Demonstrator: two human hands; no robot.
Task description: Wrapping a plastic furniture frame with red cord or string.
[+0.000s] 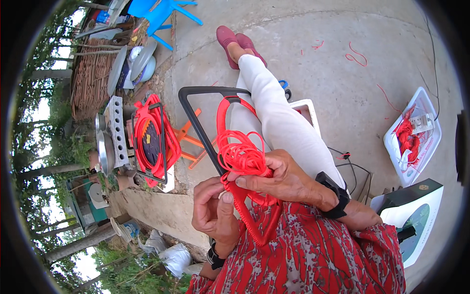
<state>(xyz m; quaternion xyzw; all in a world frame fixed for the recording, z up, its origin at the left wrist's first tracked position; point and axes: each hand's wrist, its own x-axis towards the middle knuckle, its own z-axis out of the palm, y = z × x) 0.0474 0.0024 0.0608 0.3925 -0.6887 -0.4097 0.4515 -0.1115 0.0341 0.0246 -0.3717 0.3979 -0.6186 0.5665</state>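
Printing ran over the white-and-green box (pixel 413 225) by the person's right elbow, too small and slanted for me to read from where I stood. Both forearms reached in over the lap, dark straps on the wrists. The right hand (pixel 289 179) was closed round the gathered end of a red cord bundle (pixel 242 154), its loops fanning out beyond the fingers. The left hand (pixel 213 208) was bent up just beside it, thumb and fingertips at the red-wrapped edge of a black frame (pixel 200 130); whether they pinched the cord there, I couldn't tell. That frame lay slanted over the lap, partly covered by the bundle and hands. To the left sat a second corded frame (pixel 171 142), near a holed block (pixel 116 130). Off to the right, a white tray (pixel 425 147) held more red cord (pixel 407 139) and a power strip (pixel 422 123).
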